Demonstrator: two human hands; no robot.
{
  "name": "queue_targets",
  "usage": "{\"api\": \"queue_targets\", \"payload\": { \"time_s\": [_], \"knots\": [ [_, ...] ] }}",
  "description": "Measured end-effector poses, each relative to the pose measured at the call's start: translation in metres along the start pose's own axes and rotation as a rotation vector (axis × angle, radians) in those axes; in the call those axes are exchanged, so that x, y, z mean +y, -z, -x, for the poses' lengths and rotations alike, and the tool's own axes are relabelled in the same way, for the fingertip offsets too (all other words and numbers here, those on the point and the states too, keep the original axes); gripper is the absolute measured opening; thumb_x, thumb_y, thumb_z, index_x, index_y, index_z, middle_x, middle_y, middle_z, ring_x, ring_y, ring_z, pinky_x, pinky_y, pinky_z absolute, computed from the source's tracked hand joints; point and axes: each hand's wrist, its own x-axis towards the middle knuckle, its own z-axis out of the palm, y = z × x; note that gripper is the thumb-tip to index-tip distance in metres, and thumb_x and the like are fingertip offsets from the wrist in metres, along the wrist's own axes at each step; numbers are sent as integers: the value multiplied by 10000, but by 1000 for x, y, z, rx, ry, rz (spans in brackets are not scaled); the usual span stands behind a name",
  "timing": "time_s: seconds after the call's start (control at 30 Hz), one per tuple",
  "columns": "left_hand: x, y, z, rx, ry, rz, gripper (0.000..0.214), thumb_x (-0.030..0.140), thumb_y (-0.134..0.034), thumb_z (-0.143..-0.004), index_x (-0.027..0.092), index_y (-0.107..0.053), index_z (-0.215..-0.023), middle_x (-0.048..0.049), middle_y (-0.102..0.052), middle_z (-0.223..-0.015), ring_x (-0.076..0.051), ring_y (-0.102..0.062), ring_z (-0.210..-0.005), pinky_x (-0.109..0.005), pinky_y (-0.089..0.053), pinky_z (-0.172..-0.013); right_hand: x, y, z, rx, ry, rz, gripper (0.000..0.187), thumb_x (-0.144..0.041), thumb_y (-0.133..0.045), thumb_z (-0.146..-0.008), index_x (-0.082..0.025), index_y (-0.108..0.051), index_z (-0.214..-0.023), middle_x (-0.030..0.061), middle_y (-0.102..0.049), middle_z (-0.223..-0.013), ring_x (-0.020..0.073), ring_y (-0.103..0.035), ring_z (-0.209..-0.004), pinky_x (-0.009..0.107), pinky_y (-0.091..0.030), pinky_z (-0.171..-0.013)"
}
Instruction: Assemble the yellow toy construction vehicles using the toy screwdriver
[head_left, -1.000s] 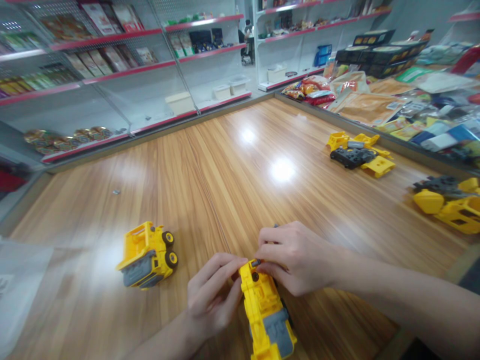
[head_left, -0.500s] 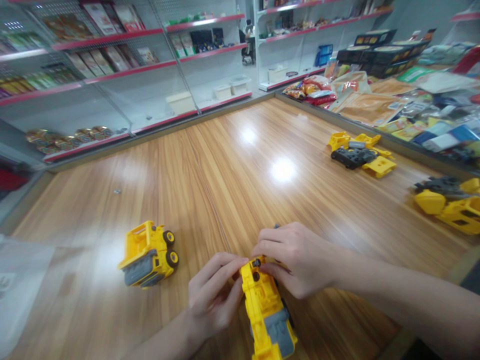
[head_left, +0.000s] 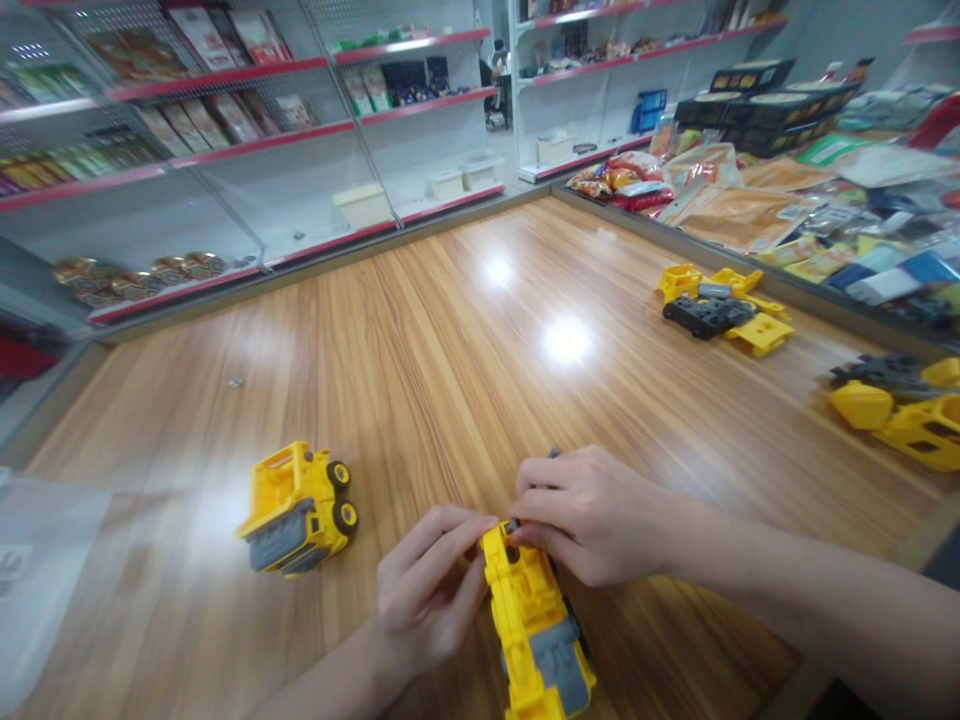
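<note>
A yellow and grey toy construction vehicle [head_left: 525,610] stands lengthwise at the bottom middle of the head view, its near end cut off by the frame. My left hand [head_left: 431,590] grips its far end from the left, fingers pressed together. From the right, my right hand [head_left: 577,510] is closed in a pinch at the same end, by a small dark part [head_left: 513,552]. What its fingertips hold is mostly covered. A yellow toy dump truck [head_left: 296,510] with grey sides and black wheels rests to the left of my left hand.
Yellow and black toy vehicle parts [head_left: 720,305] lie at the right, with more yellow parts [head_left: 900,410] nearer the right edge. A tiny metallic piece [head_left: 236,382] is at the left. A translucent bag [head_left: 45,590] covers the left corner. Stocked shelves [head_left: 247,70] stand behind the table.
My right fingertips have shifted slightly and now cover more of the small dark part at the toy vehicle's far end. My left hand and the vehicle look nearly still.
</note>
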Motion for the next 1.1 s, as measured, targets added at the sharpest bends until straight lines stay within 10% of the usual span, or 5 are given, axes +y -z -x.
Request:
{"api": "queue_targets", "payload": {
  "time_s": [1.1],
  "knots": [
    [3,-2,-3,11,-14,1,412,-40,-613,-778,123,-651,-1154,-100,-668,-913,-169,-640,-795,-248,-566,-621,-3,2,3,47,64,-2,131,-207,-536,-904,-168,-657,-868,21,-612,-786,138,-542,-659,285,-360,-540]
  ]
}}
